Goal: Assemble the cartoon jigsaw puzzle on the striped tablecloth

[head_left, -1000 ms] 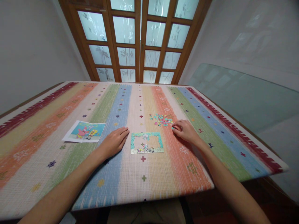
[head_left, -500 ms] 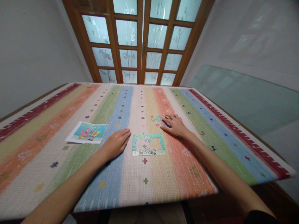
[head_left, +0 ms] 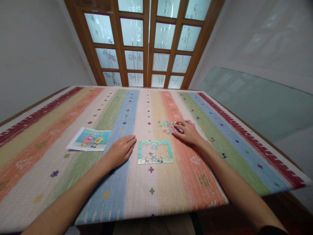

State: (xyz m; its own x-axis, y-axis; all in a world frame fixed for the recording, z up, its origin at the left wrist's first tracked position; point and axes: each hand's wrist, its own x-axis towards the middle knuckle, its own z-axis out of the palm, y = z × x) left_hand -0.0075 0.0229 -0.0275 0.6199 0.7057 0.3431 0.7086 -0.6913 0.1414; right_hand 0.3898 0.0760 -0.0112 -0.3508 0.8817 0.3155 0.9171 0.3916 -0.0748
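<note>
A partly built jigsaw puzzle (head_left: 155, 152), with its border done and the middle hollow, lies on the striped tablecloth (head_left: 137, 186). My left hand (head_left: 121, 149) rests flat on the cloth just left of it, fingers stretched out and holding nothing. Behind the puzzle sits a small pile of loose puzzle pieces (head_left: 167, 126). My right hand (head_left: 187, 131) lies at the pile's right edge, fingers curled down onto the pieces; whether a piece is between them I cannot make out.
A printed cartoon reference picture (head_left: 89, 139) lies on the cloth to the left. Wooden glazed doors (head_left: 146, 42) stand behind the table. A sheet of glass (head_left: 256, 101) leans along the right wall. The table's near edge runs across the bottom.
My right hand slid left from beside the pile onto the loose pieces, then shifted slightly right. My left hand stayed flat by the puzzle.
</note>
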